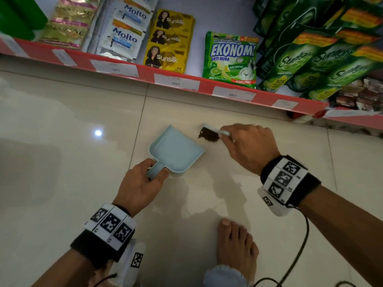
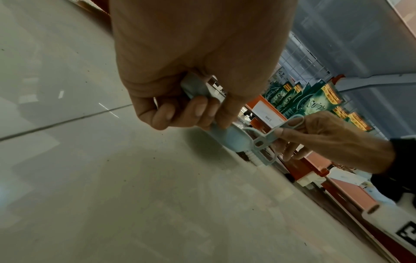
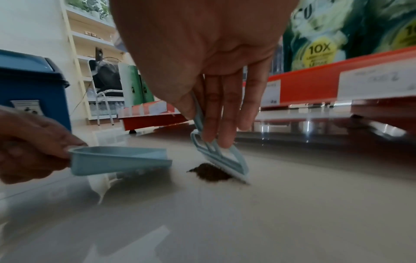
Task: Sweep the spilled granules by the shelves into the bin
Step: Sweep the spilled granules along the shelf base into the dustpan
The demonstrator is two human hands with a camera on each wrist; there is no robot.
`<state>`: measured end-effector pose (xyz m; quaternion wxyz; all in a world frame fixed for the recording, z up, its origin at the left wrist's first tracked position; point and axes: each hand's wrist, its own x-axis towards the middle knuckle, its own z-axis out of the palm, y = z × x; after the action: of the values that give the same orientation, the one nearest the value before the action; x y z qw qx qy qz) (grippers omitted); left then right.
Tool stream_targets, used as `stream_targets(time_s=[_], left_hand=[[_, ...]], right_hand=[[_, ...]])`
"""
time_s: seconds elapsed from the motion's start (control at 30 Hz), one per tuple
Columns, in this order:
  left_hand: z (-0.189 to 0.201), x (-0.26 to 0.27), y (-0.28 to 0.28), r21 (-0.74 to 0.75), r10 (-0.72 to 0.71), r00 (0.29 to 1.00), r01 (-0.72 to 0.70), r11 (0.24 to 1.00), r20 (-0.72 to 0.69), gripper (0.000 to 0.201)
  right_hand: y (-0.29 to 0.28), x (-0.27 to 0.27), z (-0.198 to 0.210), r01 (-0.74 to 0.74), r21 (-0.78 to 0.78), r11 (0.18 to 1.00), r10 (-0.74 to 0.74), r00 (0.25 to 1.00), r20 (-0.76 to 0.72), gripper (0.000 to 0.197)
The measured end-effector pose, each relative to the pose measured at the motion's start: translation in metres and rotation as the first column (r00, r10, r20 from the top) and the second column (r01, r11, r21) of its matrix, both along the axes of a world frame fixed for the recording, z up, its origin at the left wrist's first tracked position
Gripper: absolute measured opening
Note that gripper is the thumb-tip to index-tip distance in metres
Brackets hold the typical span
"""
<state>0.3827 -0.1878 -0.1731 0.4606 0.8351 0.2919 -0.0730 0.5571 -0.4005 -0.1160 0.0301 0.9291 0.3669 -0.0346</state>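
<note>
A small heap of dark brown granules [image 1: 208,135] [image 3: 211,172] lies on the pale tiled floor below the red shelf edge. My left hand [image 1: 143,181] [image 2: 191,110] grips the handle of a light blue dustpan [image 1: 176,151] [image 3: 119,159], whose mouth points at the heap from the left. My right hand [image 1: 246,145] [image 3: 216,113] holds a small light blue brush [image 3: 221,159] [image 2: 268,140]. The brush stands on the floor just right of the granules, touching the heap. A blue bin [image 3: 31,89] stands at the far left in the right wrist view.
The red shelf edge [image 1: 176,80] with price labels runs across the back, stocked with sachets and green detergent pouches [image 1: 230,59]. A bare foot [image 1: 238,243] and a black cable [image 1: 300,245] lie near the bottom. Scattered single grains dot the tiles [image 2: 90,160].
</note>
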Motion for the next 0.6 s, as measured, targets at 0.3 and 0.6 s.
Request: stream_targets(time_s=[0.3,0.6], left_hand=[[-0.001,0.005,-0.002,0.005,-0.036,0.999,0.036,0.999,0.013,0.020],[-0.003,-0.004,0.006,-0.019,0.017,1.000,-0.017,1.000,0.005,0.022]], right_hand=[[0.024,0.053,-0.012,0.136,-0.083,0.987,-0.131,0.990,0.057,0.023],[-0.016,0.021,-0.006,-0.115,0.140,0.983,0.136,0.979,-0.154,0.033]])
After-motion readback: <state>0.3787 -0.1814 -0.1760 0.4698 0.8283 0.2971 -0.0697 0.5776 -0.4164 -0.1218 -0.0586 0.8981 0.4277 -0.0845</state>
